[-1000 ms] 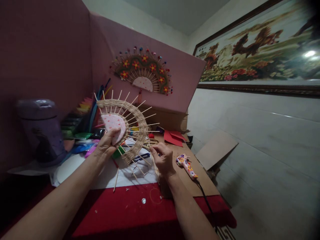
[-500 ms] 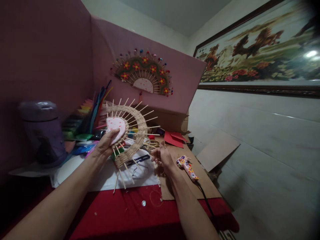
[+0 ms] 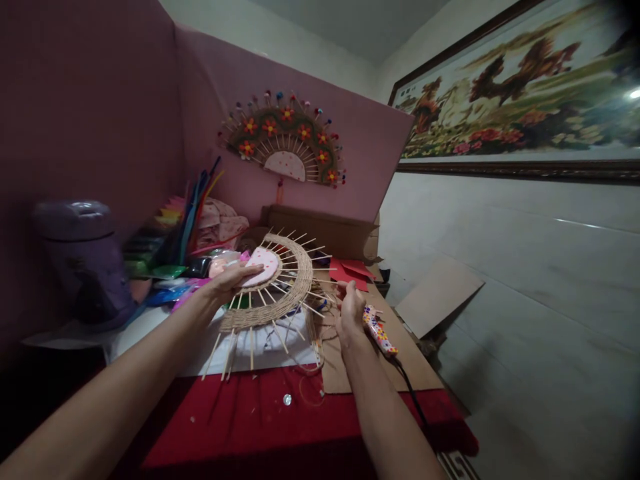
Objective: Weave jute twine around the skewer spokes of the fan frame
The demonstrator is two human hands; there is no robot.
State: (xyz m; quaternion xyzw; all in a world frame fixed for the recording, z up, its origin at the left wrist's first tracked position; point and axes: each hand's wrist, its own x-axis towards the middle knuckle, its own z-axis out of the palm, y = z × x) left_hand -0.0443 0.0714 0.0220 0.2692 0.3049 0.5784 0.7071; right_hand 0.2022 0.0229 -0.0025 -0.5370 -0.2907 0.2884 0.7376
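My left hand (image 3: 231,280) grips a half-round fan frame by its white, pink-dotted centre piece (image 3: 265,267), thumb on top. Thin wooden sticks radiate from that centre, with a band of woven twine (image 3: 303,280) running across them. My right hand (image 3: 351,308) is closed at the frame's right side, fingers close to the stick tips, with thin twine (image 3: 316,347) trailing between it and the band. The fingertips are small and partly hidden. Just right of this hand lies a flower-patterned glue gun (image 3: 381,333).
A finished fan with flowers (image 3: 285,143) hangs on the pink board. Left stand a purple bottle (image 3: 77,267) and coloured pipe cleaners (image 3: 197,207). Red paper (image 3: 345,272) and cardboard (image 3: 410,373) lie right, white paper (image 3: 200,353) beneath the fan frame, over red cloth (image 3: 240,427).
My left hand has moved right and slightly down, tilting the fan frame flatter. My right hand has shifted right and up, now covering part of the glue gun.
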